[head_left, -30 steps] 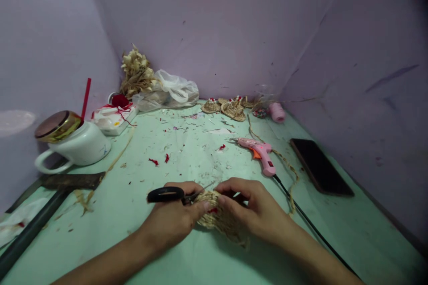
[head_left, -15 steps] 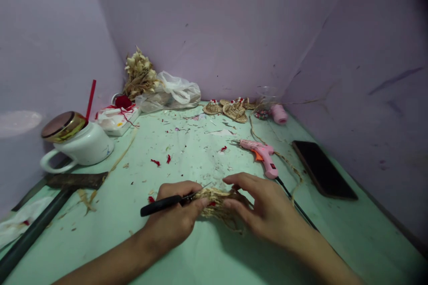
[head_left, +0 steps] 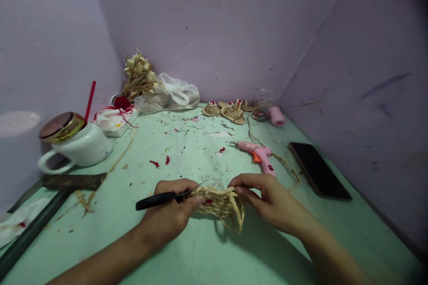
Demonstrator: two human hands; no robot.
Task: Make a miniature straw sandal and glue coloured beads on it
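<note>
white mug [head_left: 92,147] holds a red stick [head_left: 90,101]; left hand [head_left: 170,213] pinches woven straw [head_left: 219,200].

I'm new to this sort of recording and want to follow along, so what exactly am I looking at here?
There is no machine: these are a person's own bare hands, seen by one camera worn on the head, looking forward and down. The left hand holds a woven straw piece and what looks like black-handled scissors. The right hand pinches the piece's far right corner. On the green tabletop lie a pink glue gun and a dark phone to the right, a white mug and a hammer-like tool to the left. Small beaded straw pieces sit at the back.
</note>
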